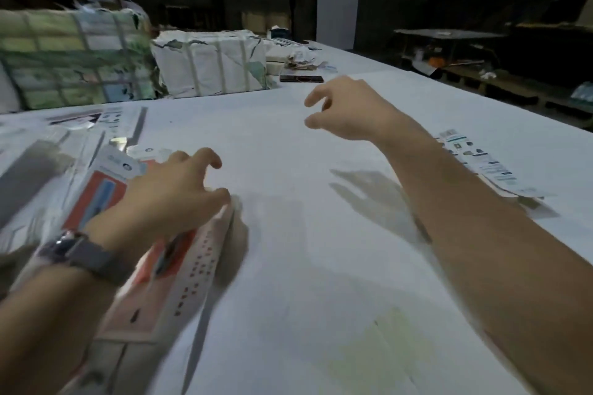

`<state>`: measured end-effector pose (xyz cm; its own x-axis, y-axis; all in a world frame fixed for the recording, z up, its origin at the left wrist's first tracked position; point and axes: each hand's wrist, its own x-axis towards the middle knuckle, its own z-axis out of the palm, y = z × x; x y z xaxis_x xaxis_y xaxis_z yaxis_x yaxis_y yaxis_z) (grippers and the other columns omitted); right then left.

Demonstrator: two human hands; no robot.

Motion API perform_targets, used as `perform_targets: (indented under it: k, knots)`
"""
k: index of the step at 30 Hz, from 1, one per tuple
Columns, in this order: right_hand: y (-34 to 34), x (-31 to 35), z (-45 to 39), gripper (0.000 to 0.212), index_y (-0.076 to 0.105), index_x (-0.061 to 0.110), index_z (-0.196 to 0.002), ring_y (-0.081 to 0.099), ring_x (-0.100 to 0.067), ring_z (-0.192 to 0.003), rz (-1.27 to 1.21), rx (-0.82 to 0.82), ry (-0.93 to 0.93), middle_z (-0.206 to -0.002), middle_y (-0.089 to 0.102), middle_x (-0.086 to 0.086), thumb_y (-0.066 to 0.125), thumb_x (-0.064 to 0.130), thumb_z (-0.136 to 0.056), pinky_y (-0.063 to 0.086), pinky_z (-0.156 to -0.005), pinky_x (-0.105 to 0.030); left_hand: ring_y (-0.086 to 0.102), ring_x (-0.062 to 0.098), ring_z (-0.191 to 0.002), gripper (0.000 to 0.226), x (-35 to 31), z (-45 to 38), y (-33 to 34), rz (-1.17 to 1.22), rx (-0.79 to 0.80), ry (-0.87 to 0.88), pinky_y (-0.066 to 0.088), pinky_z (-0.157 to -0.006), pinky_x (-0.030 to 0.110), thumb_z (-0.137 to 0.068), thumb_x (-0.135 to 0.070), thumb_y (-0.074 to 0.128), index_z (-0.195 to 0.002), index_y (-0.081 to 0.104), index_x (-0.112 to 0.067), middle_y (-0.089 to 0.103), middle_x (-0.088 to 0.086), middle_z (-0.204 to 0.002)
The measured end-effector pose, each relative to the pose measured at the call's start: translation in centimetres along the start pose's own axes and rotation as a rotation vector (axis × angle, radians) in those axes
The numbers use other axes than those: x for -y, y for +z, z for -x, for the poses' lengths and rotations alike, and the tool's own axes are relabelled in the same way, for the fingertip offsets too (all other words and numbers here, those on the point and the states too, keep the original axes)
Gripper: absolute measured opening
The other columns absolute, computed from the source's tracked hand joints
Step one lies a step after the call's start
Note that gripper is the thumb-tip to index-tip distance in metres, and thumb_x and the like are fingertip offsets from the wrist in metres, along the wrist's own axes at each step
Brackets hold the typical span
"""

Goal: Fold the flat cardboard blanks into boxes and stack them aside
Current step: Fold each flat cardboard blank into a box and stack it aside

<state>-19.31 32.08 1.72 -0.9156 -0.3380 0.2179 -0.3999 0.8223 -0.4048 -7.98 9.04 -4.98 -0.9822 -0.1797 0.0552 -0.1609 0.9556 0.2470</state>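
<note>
A long white and red folded box [192, 269] lies slanted on the white table [321, 234] at the lower left. My left hand [167, 199], with a watch on the wrist, is over the box's far end; the thumb touches the box's right edge and the fingers are curled loosely above it, gripping nothing. My right hand [346, 109] hangs in the air above the middle of the table with relaxed, slightly curled fingers and holds nothing. A few printed flat blanks [481, 163] lie at the right edge. More flat printed cardboard [106, 119] is spread at the left, blurred.
Two strapped, wrapped bundles [73, 58] [208, 64] stand at the back left of the table. A dark phone [301, 78] and scraps of paper lie behind my right hand. The table edge runs diagonally on the right, with a dark floor and shelves beyond.
</note>
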Motion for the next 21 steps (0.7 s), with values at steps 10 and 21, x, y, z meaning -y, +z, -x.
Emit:
perform_targets:
  k: [10,21]
  knots:
    - [5.5,6.6,3.7,0.017,0.073,0.029,-0.105,0.054,0.001,-0.069,-0.196,0.083,-0.318,-0.086,0.065,0.01,0.066,0.026,-0.09,0.039,-0.062,-0.01,0.057,0.017,-0.08,0.071,-1.2,1.3,0.5,-0.238,0.25,-0.064,0.038,-0.056,0.031,-0.083,-0.074,0.05,-0.141,0.029,-0.039,0.06,-0.004,-0.089]
    - [7.0,6.8,3.6,0.015,0.069,0.035,-0.088,0.053,0.004,-0.064,-0.372,-0.021,-0.336,-0.079,0.065,0.011,0.066,0.021,-0.086,0.038,-0.064,-0.015,0.033,0.019,-0.058,0.041,-3.1,2.4,-0.9,-0.164,-0.04,0.095,0.022,-0.049,0.032,-0.098,-0.019,0.041,-0.138,0.037,-0.011,0.032,0.004,-0.073]
